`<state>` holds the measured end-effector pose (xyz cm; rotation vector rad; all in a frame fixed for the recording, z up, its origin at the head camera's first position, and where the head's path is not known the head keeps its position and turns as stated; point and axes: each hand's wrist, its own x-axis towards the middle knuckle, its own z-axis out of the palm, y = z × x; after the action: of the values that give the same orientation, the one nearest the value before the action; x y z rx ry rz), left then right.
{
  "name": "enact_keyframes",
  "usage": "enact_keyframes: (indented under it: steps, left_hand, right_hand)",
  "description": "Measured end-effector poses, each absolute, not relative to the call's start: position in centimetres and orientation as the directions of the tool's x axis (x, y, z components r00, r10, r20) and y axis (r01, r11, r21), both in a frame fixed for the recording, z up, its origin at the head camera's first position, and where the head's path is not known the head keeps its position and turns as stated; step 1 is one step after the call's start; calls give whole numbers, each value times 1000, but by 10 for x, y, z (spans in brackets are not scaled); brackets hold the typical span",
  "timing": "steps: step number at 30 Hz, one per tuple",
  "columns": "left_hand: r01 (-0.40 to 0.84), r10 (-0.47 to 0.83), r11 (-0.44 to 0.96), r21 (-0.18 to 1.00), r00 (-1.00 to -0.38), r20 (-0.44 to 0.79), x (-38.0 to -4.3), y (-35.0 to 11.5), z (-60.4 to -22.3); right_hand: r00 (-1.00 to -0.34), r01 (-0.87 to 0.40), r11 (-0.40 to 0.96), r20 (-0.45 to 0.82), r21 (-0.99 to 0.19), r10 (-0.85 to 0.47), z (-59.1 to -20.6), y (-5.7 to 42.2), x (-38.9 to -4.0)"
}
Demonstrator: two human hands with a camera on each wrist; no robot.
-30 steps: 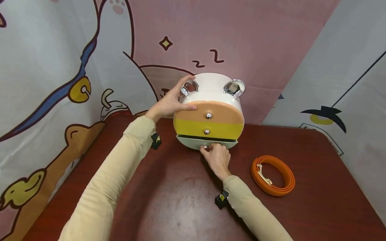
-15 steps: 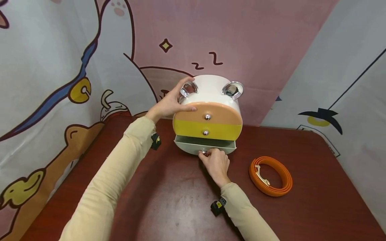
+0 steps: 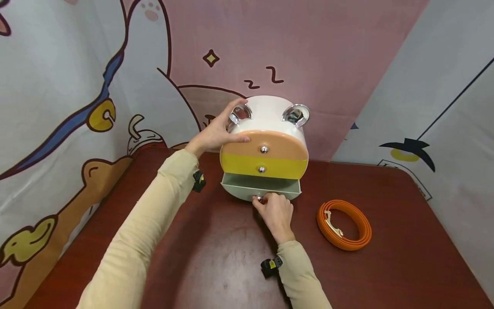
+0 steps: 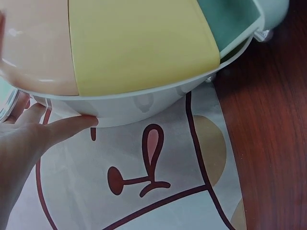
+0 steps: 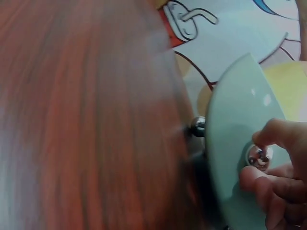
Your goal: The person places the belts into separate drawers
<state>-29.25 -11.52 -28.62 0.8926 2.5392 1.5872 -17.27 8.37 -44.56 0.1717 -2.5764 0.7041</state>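
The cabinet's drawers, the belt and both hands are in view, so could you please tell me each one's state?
Top drawer: shut
Middle drawer: shut
Bottom drawer: open
Belt: coiled on the table
Left hand: holding the cabinet
Right hand: pinching the bottom knob

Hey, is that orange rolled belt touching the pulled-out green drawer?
Apart. The head view shows it: bare tabletop lies between the orange belt and the right edge of the green drawer.
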Motion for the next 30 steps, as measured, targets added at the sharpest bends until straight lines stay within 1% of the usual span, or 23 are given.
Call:
enact_keyframes:
  steps: [8,15,18,24,30]
  left_hand:
    - [443,481,298,845,-835,268,-292,-115,-286]
    - [392,488,292,872,-846,217,-268,-113,-265]
    - [395,492,293,871,-843,217,-266,-112,-263]
    - [429,496,321,845,-836,236,-269,-111,-263]
    - [449,489,325,832,-833,258,-287,-115,-280]
  right_hand:
    - [-893,-235,882,448,-409,-30,-440,84,-164]
    - [-900,-219,899,435,-378,-36,-434,79,-149]
    - [-907,-199,905,420,-375,-26,-432,79,-143]
    - [-923,-169,915,385,-367,-16,-427,79,-130]
    - [-925,-178,921,379,-348,-36,-425,79,-119]
